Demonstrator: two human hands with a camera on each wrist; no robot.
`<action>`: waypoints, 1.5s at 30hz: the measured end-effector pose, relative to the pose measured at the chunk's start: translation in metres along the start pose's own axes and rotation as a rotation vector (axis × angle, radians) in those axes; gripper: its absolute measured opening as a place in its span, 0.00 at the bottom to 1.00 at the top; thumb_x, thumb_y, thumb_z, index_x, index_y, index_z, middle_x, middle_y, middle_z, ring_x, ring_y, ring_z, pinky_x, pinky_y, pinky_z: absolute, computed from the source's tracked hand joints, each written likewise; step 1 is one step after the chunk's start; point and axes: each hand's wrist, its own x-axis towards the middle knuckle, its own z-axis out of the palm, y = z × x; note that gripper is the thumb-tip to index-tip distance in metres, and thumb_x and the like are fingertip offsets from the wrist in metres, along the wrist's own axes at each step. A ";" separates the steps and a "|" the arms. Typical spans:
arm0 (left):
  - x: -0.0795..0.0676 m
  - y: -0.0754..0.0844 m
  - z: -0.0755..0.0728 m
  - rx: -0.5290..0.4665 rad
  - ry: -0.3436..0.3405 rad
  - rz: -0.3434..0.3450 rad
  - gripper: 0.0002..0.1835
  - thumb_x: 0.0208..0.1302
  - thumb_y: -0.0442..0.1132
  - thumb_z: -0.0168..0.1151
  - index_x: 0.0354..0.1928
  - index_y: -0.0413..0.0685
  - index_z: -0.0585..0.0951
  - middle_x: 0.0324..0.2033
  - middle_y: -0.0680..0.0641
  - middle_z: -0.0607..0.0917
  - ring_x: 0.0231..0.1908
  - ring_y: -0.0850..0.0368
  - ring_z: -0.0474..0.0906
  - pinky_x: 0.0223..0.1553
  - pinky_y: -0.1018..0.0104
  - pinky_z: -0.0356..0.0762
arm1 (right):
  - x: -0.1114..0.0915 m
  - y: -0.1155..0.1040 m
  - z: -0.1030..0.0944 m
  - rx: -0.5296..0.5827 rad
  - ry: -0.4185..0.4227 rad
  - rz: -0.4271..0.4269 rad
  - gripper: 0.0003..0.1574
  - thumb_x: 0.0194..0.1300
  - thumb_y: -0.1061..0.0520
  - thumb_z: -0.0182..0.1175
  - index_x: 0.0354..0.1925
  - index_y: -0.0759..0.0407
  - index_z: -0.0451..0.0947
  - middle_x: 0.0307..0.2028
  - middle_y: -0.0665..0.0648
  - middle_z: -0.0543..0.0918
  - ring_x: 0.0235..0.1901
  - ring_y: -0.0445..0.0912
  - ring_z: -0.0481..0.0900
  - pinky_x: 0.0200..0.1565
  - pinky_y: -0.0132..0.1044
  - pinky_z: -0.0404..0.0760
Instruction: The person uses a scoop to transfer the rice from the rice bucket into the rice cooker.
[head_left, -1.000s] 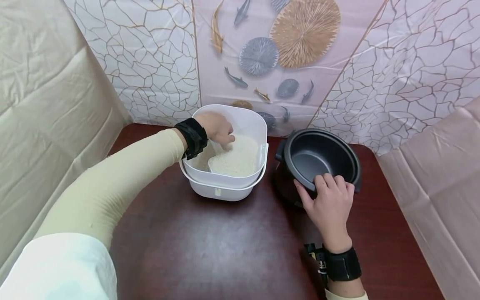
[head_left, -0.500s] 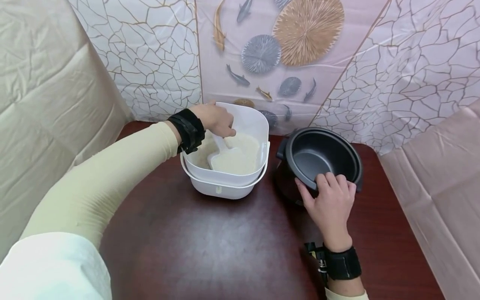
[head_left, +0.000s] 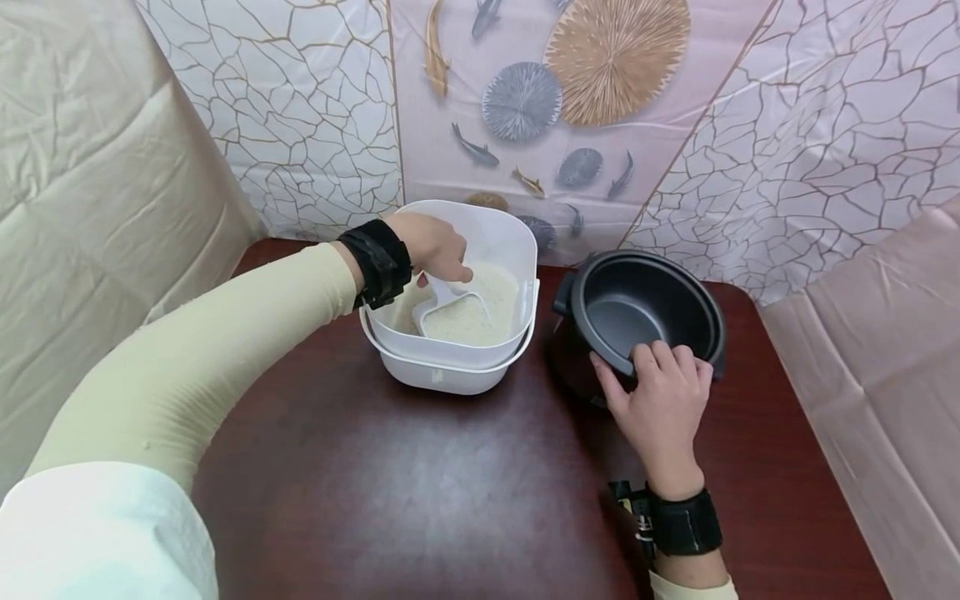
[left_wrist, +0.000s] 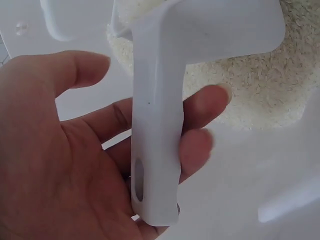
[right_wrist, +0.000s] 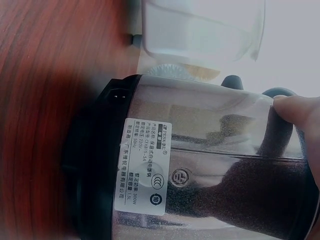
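My left hand [head_left: 431, 246] is inside the white rice bin [head_left: 450, 381], holding a white plastic scoop [head_left: 444, 292] by its handle. In the left wrist view, the fingers [left_wrist: 205, 105] curl behind the handle while the thumb stands off it. Rice partly fills the scoop, which is over the loose rice [head_left: 501, 287]. To the right, my right hand [head_left: 663, 408] grips the near rim of a dark rice cooker [head_left: 573, 354], thumb outside and fingers over the edge. Its inner pot [head_left: 626, 321] shows a bare bottom. The right wrist view shows a label [right_wrist: 142, 167] on the cooker's side.
The bin and cooker stand side by side near the back of a dark red wooden table [head_left: 420, 492]. Patterned cloth [head_left: 322, 108] hangs right behind them, and plain cloth [head_left: 90, 208] lines the sides. The bin's handle [head_left: 517, 350] hangs down around it.
The scoop has risen out of the rice with some in it, and its handle has come into sight. My left hand has shifted slightly left; the right hand keeps its place on the rim.
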 end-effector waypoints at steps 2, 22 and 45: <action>-0.001 0.002 -0.001 -0.002 -0.017 -0.029 0.29 0.78 0.62 0.42 0.63 0.52 0.78 0.36 0.48 0.90 0.28 0.55 0.79 0.44 0.60 0.75 | 0.000 0.000 0.000 0.001 0.001 0.001 0.34 0.67 0.37 0.69 0.24 0.61 0.68 0.24 0.60 0.68 0.32 0.63 0.69 0.42 0.63 0.64; -0.005 0.008 0.018 0.134 -0.015 0.025 0.21 0.75 0.57 0.56 0.35 0.46 0.83 0.20 0.54 0.80 0.22 0.58 0.73 0.34 0.62 0.69 | 0.000 0.001 -0.002 -0.001 0.007 0.004 0.34 0.67 0.36 0.69 0.23 0.60 0.67 0.23 0.58 0.66 0.32 0.63 0.68 0.42 0.64 0.64; 0.011 -0.010 0.024 0.026 -0.065 0.026 0.23 0.74 0.54 0.55 0.21 0.51 0.76 0.19 0.54 0.78 0.19 0.61 0.66 0.28 0.67 0.63 | -0.001 -0.001 -0.002 0.005 0.003 0.007 0.34 0.66 0.37 0.70 0.24 0.61 0.69 0.24 0.58 0.67 0.33 0.63 0.69 0.44 0.64 0.65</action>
